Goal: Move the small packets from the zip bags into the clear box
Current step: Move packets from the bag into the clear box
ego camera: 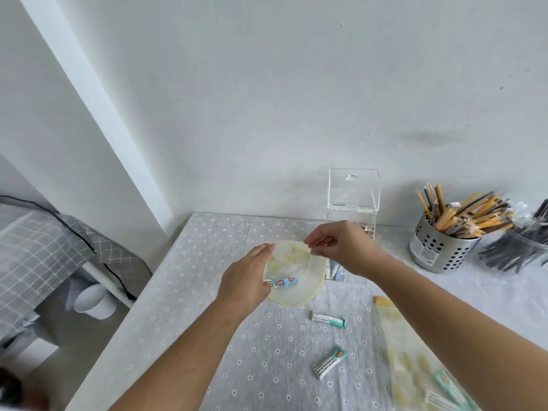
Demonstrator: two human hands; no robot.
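A translucent zip bag (292,287) with yellow edges is held above the table, its mouth pulled wide. My left hand (246,275) grips its left rim and my right hand (341,247) pinches its right rim. Blue packets (284,282) lie inside the zip bag. The clear box (353,191) stands behind my right hand with its lid up; a few packets (336,271) show through its lower front. Two green-ended packets (328,319) (330,363) lie loose on the tablecloth. A second zip bag (415,360) with packets inside lies flat under my right forearm.
A perforated metal cup (439,247) full of yellow and brown sticks stands at the right, with a pile of dark wrapped items (516,247) beside it. The table's left edge (130,321) drops to a floor with a white bin (93,302) and a checked cover.
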